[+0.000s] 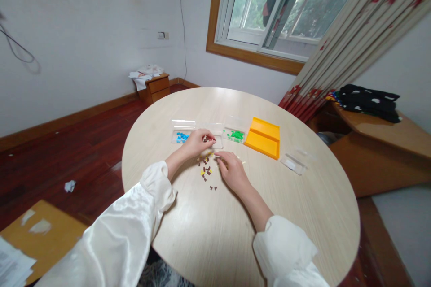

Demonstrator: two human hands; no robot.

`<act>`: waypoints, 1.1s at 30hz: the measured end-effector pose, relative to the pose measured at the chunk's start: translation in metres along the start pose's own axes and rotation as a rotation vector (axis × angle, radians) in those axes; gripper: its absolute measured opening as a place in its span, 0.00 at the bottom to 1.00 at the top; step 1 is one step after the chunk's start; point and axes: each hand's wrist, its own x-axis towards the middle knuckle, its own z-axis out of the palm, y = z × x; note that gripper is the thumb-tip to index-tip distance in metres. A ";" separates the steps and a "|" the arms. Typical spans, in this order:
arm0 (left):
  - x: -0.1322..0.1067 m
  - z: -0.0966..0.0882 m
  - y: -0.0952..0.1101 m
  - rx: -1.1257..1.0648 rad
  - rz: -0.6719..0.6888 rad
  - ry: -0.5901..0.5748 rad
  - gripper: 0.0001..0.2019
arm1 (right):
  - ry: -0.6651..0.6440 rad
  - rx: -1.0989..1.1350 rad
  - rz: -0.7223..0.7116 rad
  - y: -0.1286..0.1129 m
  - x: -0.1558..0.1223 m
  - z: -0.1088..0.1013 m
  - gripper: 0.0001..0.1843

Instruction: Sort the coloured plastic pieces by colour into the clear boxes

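My left hand (198,142) is over a clear plastic box (218,143) in the middle of the row, its thumb and fingers pinched together. What sits in the pinch is too small to make out; a few brown pieces show behind the fingers. My right hand (233,171) hovers low at the right side of a loose scatter of small brown pieces (208,170) and yellow pieces (202,172). Its fingers are bent, with the thumb apart from them, and nothing shows between. Two brown pieces (213,188) lie nearer to me.
Blue pieces (182,137) fill a clear box at left, green pieces (235,135) another at right. Beyond stand an open yellow case (264,139) and a clear container (292,164) with a white item. All rest on a round table (303,215).
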 end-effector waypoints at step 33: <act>-0.005 0.000 0.006 0.053 0.068 -0.195 0.10 | 0.108 0.024 0.099 -0.007 0.001 -0.009 0.05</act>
